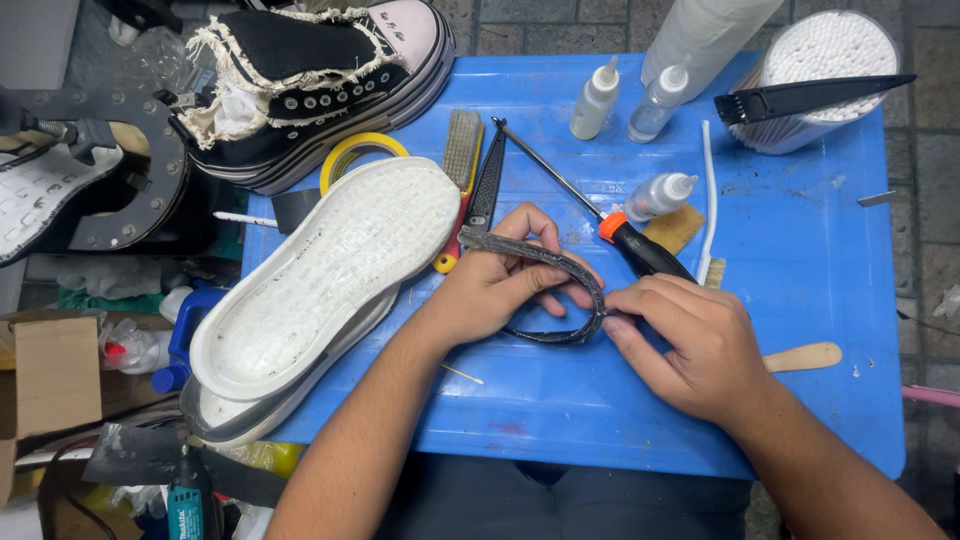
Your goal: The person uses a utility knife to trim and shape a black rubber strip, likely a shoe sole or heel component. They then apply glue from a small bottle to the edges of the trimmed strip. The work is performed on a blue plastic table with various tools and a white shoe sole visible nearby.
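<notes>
Both hands bent a dark rubber strip [560, 285] into a loop above the blue worktop [800, 260]: the left hand [490, 290] gripped it, the right hand [690, 340] pinched its curve beside a white shoe sole [320, 280].

Both forearms come into view bare from the bottom edge, with no sleeve, cuff or glove anywhere along them. The left hand [490, 290] carries no ring, watch or band at the wrist, and its fingers are uncovered down to short, plainly trimmed nails. The right hand [690, 345] is likewise bare, with nothing worn on the fingers or round the wrist, and its knuckles show clearly. Below and between the two forearms, near the bottom edge, a stretch of dark grey cloth shows, the person's clothing at lap level.
</notes>
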